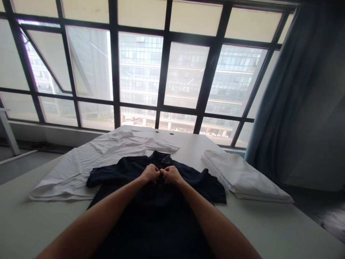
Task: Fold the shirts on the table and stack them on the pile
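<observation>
A dark navy short-sleeved shirt point(126, 172) lies flat on the white table point(269, 230), collar pointing away from me. My left hand point(151, 174) and my right hand point(170, 175) meet at the shirt's front placket just below the collar. Both have fingers curled, pinching the fabric there. My forearms stretch over the shirt's body and hide part of it.
A white shirt point(88, 160) lies spread out to the left, partly under the navy one. A folded stack of white garments point(242, 176) sits at the right. Large windows point(140, 68) stand beyond the table's far edge, with a blue curtain point(293, 93) at right.
</observation>
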Demonstrator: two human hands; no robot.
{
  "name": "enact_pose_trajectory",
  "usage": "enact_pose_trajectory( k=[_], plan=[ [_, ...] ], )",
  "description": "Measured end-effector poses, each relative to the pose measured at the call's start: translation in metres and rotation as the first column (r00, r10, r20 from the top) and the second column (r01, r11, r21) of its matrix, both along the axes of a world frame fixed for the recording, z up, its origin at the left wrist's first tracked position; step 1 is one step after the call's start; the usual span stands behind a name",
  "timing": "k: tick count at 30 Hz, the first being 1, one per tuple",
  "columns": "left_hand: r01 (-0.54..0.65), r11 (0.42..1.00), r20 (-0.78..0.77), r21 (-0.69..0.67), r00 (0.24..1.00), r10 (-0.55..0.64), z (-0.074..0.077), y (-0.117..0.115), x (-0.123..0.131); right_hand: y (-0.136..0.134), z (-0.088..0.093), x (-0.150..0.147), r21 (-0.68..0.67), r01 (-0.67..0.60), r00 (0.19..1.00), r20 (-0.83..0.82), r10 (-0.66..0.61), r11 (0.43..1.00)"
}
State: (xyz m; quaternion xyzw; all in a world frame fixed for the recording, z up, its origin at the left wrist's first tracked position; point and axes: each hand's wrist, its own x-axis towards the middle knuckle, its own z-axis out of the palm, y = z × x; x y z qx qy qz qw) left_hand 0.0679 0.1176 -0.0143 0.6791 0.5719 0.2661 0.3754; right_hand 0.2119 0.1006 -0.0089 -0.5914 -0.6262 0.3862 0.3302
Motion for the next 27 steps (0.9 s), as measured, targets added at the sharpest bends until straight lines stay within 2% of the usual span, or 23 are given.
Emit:
enact_pose_trajectory(
  k=[5,10,17,27],
  plan=[
    [-0.004,1.000,-0.057,0.010,0.998,0.004,0.006,-0.006,0.002,-0.002,0.003,-0.002,0.014,0.023,0.999,0.028,-0.023,1.000],
    [0.006,0.995,0.033,-0.098,0.999,-0.003,0.010,-0.004,0.000,-0.003,0.003,-0.003,0.000,0.048,0.999,-0.001,-0.048,0.999],
    [0.031,0.992,0.136,-0.125,0.991,-0.014,0.012,-0.005,-0.005,-0.002,0.002,-0.002,-0.037,0.046,0.995,-0.084,-0.049,0.998],
    [0.064,0.986,0.226,-0.157,0.974,-0.027,0.018,-0.009,-0.008,-0.007,0.012,0.001,-0.108,0.019,0.979,-0.200,-0.041,0.994]
  ],
)
